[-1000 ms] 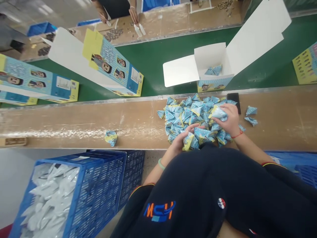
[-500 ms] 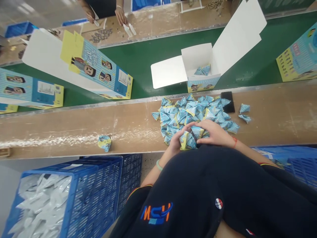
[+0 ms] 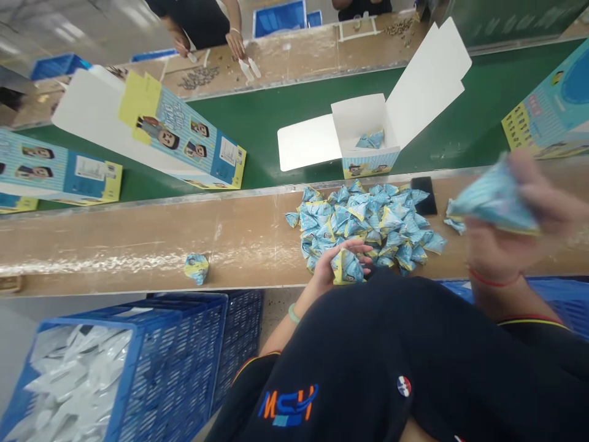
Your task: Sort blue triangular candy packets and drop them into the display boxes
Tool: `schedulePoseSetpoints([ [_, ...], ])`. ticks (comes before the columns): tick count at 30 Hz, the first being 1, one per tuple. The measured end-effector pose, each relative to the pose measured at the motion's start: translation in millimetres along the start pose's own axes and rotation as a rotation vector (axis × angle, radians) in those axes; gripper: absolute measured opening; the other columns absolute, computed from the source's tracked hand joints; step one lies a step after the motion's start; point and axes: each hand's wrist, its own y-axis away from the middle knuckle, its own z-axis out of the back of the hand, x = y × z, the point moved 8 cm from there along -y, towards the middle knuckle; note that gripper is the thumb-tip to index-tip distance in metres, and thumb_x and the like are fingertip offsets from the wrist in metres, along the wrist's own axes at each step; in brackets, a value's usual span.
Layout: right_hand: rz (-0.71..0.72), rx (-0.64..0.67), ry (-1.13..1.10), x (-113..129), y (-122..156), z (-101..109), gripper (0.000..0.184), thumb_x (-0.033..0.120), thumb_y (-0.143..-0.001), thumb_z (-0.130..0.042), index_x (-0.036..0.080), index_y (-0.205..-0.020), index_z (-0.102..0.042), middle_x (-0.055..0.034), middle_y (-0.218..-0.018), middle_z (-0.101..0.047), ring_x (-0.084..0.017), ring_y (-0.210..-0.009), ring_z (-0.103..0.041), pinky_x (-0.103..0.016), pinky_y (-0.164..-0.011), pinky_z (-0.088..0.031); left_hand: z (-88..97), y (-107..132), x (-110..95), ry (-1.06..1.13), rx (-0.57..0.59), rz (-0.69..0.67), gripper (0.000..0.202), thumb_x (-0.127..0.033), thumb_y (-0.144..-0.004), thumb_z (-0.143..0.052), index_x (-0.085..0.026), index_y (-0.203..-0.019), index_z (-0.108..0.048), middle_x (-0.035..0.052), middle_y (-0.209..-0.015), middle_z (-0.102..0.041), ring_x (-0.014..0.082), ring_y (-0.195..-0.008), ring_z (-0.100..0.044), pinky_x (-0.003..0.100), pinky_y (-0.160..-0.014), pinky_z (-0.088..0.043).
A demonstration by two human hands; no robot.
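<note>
My left hand [image 3: 327, 265] is closed around a blue-and-yellow pyramid-shaped packet [image 3: 348, 266] at the near edge of the packet pile [image 3: 354, 215]. Raised at the right, my right hand [image 3: 510, 239] grips another such packet [image 3: 499, 199]; both are smeared by motion. Behind the pile stands an open white-lined carton [image 3: 368, 166] with a few packets [image 3: 370, 140] inside. Two loose packets lie right of the pile, partly covered by my right hand. One more packet [image 3: 197, 268] rests apart on the bench at the left.
A black phone [image 3: 424, 195] lies against the pile's right side. Printed cartons [image 3: 202, 147] stand on the green belt [image 3: 276, 98]. Blue crates [image 3: 179, 356] flank me below the bench [image 3: 243, 227], one filled with white bags [image 3: 83, 380]. Across the belt, a co-worker's hands [image 3: 235, 44] handle small white bottles.
My right hand has left the pile and swung up to the right with a packet in it. My left hand stays at the pile's near edge, holding its packet.
</note>
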Motion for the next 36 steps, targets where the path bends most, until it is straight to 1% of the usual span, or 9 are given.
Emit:
schedulePoseSetpoints([
  [8,0.193,-0.133,0.030,11,18,-2,0.044,0.025,-0.086,-0.076,0.025,-0.128,-0.062,-0.0105,-0.127,-0.073,-0.034,-0.119,-0.069,-0.058,-0.102,-0.059,4.4,-7,4,0.008,-0.015,-0.035,0.053,-0.050,-0.072,-0.072,-0.012,-0.110,-0.071,0.0172,-0.118,-0.072,0.0334,-0.102,-0.070,0.047,-0.087,-0.057],
  [12,0.053,-0.005,0.061,-24,35,-24,0.039,0.023,-0.087,-0.074,0.023,-0.125,-0.062,-0.0112,-0.128,-0.072,-0.033,-0.125,-0.066,-0.055,-0.106,-0.056,1.2,-13,4,-0.020,0.055,-0.079,0.055,-0.051,-0.071,-0.074,-0.012,-0.110,-0.072,0.0170,-0.120,-0.072,0.0328,-0.104,-0.069,0.045,-0.090,-0.056],
  [17,-0.023,0.165,0.190,-74,73,-75,0.025,0.030,-0.094,-0.064,0.022,-0.117,-0.064,-0.0114,-0.122,-0.074,-0.030,-0.120,-0.069,-0.052,-0.104,-0.056,11.6,-3,9,-0.123,0.145,-0.019,0.064,-0.059,-0.078,-0.068,-0.010,-0.118,-0.071,0.0183,-0.107,-0.075,0.0335,-0.098,-0.072,0.043,-0.087,-0.057],
  [22,-0.127,0.258,0.291,-110,91,-115,0.042,0.045,-0.095,-0.061,0.019,-0.127,-0.060,-0.0161,-0.132,-0.069,-0.035,-0.132,-0.059,-0.060,-0.116,-0.042,30.8,-1,6,-0.011,-0.035,-0.032,0.056,-0.056,-0.082,-0.064,-0.012,-0.114,-0.070,0.0173,-0.116,-0.074,0.0373,-0.107,-0.071,0.050,-0.094,-0.055],
  [24,-0.162,0.247,0.296,-108,86,-117,0.056,0.055,-0.091,-0.063,0.018,-0.133,-0.057,-0.0186,-0.141,-0.061,-0.039,-0.139,-0.051,-0.064,-0.118,-0.036,33.2,-8,6,0.068,-0.142,-0.044,0.053,-0.056,-0.083,-0.060,-0.010,-0.108,-0.071,0.0181,-0.113,-0.075,0.0386,-0.110,-0.070,0.052,-0.098,-0.053],
  [26,-0.148,0.287,0.187,-92,79,-121,0.055,0.056,-0.090,-0.065,0.019,-0.131,-0.059,-0.0179,-0.137,-0.063,-0.037,-0.133,-0.056,-0.060,-0.112,-0.043,33.5,-15,5,0.139,-0.234,-0.064,0.050,-0.054,-0.087,-0.055,-0.010,-0.103,-0.072,0.0175,-0.108,-0.076,0.0381,-0.111,-0.070,0.052,-0.100,-0.052],
  [30,-0.076,0.677,-0.085,-54,88,-156,0.053,0.049,-0.083,-0.078,0.021,-0.125,-0.064,-0.0131,-0.116,-0.072,-0.031,-0.107,-0.068,-0.047,-0.096,-0.056,29.2,-25,1,0.202,-0.293,-0.122,0.044,-0.048,-0.093,-0.048,-0.013,-0.104,-0.074,0.0130,-0.101,-0.078,0.0344,-0.111,-0.070,0.049,-0.101,-0.052],
  [32,-0.102,0.767,-0.085,-51,98,-163,0.050,0.042,-0.080,-0.081,0.019,-0.123,-0.066,-0.0142,-0.117,-0.072,-0.031,-0.107,-0.068,-0.047,-0.094,-0.056,26.7,-28,4,0.200,-0.297,-0.110,0.045,-0.046,-0.094,-0.046,-0.013,-0.105,-0.074,0.0129,-0.098,-0.077,0.0332,-0.106,-0.071,0.048,-0.099,-0.052],
  [36,-0.109,0.709,-0.141,-65,99,-138,0.038,0.036,-0.089,-0.072,0.022,-0.123,-0.066,-0.0122,-0.123,-0.071,-0.031,-0.114,-0.068,-0.047,-0.097,-0.056,22.5,-34,15,0.263,-0.313,-0.080,0.044,-0.044,-0.094,-0.043,-0.012,-0.098,-0.074,0.0144,-0.096,-0.076,0.0283,-0.087,-0.072,0.047,-0.091,-0.054],
])
